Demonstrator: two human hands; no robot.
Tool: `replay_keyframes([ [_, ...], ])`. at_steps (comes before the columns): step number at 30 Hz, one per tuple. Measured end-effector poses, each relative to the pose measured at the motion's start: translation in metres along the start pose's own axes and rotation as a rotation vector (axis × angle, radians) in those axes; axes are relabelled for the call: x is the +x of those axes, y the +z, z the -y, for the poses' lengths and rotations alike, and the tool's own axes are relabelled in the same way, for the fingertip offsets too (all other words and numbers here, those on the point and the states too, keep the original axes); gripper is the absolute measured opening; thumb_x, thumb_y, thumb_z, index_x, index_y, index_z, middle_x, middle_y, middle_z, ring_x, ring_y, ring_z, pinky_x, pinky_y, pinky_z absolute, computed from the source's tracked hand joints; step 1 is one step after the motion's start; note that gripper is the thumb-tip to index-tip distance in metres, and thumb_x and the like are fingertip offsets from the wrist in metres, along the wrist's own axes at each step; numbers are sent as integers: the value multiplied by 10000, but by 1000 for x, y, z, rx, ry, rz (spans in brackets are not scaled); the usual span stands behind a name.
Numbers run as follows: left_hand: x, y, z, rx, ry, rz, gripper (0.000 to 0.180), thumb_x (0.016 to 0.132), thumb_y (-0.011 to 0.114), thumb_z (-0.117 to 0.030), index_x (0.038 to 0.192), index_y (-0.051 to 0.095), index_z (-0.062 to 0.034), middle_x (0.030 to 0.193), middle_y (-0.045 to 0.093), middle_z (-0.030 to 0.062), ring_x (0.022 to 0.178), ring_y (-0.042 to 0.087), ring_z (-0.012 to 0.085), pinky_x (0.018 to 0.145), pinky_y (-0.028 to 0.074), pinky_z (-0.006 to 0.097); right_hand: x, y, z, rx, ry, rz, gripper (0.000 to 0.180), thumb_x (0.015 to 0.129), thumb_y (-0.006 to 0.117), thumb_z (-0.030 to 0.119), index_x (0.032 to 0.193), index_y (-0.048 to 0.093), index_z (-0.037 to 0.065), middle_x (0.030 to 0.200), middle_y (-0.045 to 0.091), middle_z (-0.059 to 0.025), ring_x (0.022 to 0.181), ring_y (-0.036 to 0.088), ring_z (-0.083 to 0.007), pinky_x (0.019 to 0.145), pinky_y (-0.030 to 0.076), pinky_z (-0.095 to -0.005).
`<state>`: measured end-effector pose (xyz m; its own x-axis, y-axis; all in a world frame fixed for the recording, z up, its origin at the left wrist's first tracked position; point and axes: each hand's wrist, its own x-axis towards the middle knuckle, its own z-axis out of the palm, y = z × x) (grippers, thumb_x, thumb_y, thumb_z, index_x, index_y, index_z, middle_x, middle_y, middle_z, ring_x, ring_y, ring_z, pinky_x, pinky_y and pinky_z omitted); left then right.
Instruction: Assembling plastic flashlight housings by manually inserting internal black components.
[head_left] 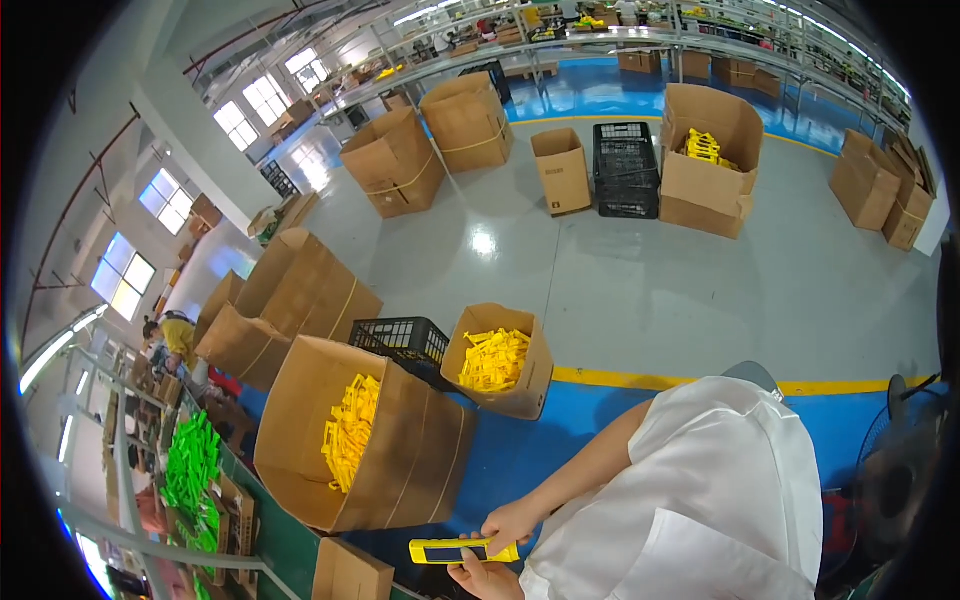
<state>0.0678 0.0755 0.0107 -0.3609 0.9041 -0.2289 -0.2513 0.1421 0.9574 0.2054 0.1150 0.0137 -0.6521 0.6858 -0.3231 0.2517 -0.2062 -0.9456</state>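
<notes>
A long yellow plastic housing [430, 551] with a dark rectangular panel on its face lies between my hands at the lower middle. My right hand [510, 526] grips it from above near its right end, fingers closed over the edge. From below, my left hand [484, 577] supports it, with the thumb on the dark panel. Part of the left palm is cut off by the lower edge. What kind of device the housing belongs to is not clear. Just beyond my hands stands a large open carton [420, 450] holding a heap of yellow plastic parts [350, 432].
A smaller carton [536, 385] of yellow parts [494, 360] and a black crate [402, 338] stand behind. Green parts [192, 465] lie on the bench at left. An open cardboard box [350, 574] sits beside my hands. More cartons [705, 195] stand across the floor; a fan [890, 430] is at right.
</notes>
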Motion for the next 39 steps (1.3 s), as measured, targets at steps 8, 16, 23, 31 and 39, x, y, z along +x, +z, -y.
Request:
replay_keyframes([
  [8, 33, 23, 12, -320, -178, 216, 507, 758, 622, -203, 1202, 413, -73, 1102, 489, 170, 950, 495, 301, 840, 399, 326, 18, -43, -15, 138, -15, 106, 303, 802, 485, 313, 785, 467, 11, 587, 486, -62, 455, 484, -143, 391, 368, -276],
  [16, 63, 53, 55, -281, -39, 215, 330, 832, 429, -66, 1155, 363, -45, 1054, 485, 74, 936, 477, 179, 874, 386, 336, 20, -61, -31, -159, -235, -115, 290, 798, 486, 272, 880, 501, -5, 740, 566, -136, 693, 572, -266, 570, 428, -353],
  [23, 65, 100, 42, 180, -230, 31, 320, 811, 528, -322, 1010, 435, -91, 813, 459, 25, 747, 459, 128, 693, 423, 336, 6, -139, -23, 116, -192, -294, 176, 810, 525, 251, 818, 497, 78, 591, 485, -31, 526, 493, -172, 442, 379, -302],
  [31, 43, 66, 43, -96, -452, -204, 209, 792, 529, -154, 981, 482, -79, 758, 507, 7, 698, 499, 129, 674, 445, 378, -17, -256, -252, 312, 681, -664, 267, 787, 539, 269, 754, 540, 3, 501, 520, -80, 349, 470, -149, 301, 329, -265],
  [39, -8, 10, 47, -410, -463, -343, 197, 781, 439, -46, 974, 476, -61, 807, 528, 51, 721, 528, 159, 693, 465, 372, 37, -326, -259, 387, 609, -774, 383, 851, 371, 392, 764, 529, 54, 503, 521, -60, 365, 438, -134, 344, 332, -263],
])
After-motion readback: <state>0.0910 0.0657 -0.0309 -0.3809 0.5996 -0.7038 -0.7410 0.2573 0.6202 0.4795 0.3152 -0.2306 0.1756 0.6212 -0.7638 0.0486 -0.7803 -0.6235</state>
